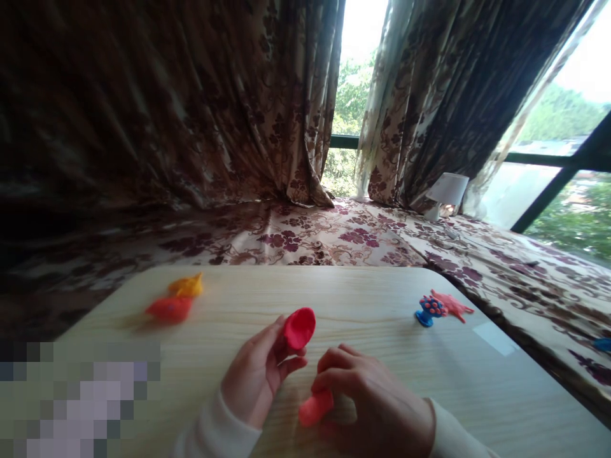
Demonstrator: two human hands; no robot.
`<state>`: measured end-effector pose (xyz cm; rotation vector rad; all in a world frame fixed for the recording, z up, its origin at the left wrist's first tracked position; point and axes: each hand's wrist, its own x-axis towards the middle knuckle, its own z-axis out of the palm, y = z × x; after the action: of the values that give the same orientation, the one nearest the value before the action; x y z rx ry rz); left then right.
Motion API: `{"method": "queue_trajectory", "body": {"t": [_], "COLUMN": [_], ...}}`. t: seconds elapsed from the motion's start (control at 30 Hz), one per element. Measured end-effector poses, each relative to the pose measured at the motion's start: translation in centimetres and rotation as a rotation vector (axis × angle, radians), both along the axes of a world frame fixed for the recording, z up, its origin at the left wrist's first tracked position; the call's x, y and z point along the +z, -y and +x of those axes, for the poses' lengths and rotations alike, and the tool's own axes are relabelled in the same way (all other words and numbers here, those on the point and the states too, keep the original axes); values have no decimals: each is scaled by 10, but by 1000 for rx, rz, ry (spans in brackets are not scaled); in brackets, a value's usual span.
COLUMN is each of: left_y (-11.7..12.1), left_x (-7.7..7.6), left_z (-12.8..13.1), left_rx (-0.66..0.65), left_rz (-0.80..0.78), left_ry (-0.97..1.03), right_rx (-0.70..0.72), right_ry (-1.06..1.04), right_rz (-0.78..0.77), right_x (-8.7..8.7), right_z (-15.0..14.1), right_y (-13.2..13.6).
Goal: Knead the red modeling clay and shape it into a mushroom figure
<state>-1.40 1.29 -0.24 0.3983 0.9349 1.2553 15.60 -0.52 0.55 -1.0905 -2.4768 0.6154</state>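
Note:
My left hand (260, 366) is closed around a red, hollowed, bowl-like piece of what looks like modelling clay (300, 328), its opening tilted up toward me. Just to the right, my right hand (367, 394) grips a coral-pink rounded lump (316, 407), apparently clay too, low over the table. The lump's right part is hidden by my fingers. The two pieces are apart from each other.
On the wooden table (238, 289), an orange-red shape (169, 310) and a yellow one (188, 285) lie at the far left. At the right stand a blue footed piece with pink dots (428, 310) and a flat pink piece (451, 304). A white lamp (449, 189) stands beyond.

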Motion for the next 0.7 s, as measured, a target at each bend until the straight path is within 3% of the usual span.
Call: {"method": "queue_trajectory", "body": {"t": [0.07,0.23,0.5,0.6,0.7], "left_y": [1,6,13,13,13], "left_x": [0,1,1,5,8], "left_z": [0,1,5,5,4], "left_rx": [-5,-48,-69,-56,-92], "left_rz": [36,182,410,489,515], "left_ry": [-9,-150,-523,-602,-595], "right_rx": [-24,-264,-272,-291,-301], "right_ry": [-11,-327,-449,-516,-645], "right_rz": [22,94,92,21,-174], "right_x": [-1,4,-2,-4,-6], "right_z": [-3,-1,-5,-8,-14], "right_y": [1,-3,-2,-1,-2]}}
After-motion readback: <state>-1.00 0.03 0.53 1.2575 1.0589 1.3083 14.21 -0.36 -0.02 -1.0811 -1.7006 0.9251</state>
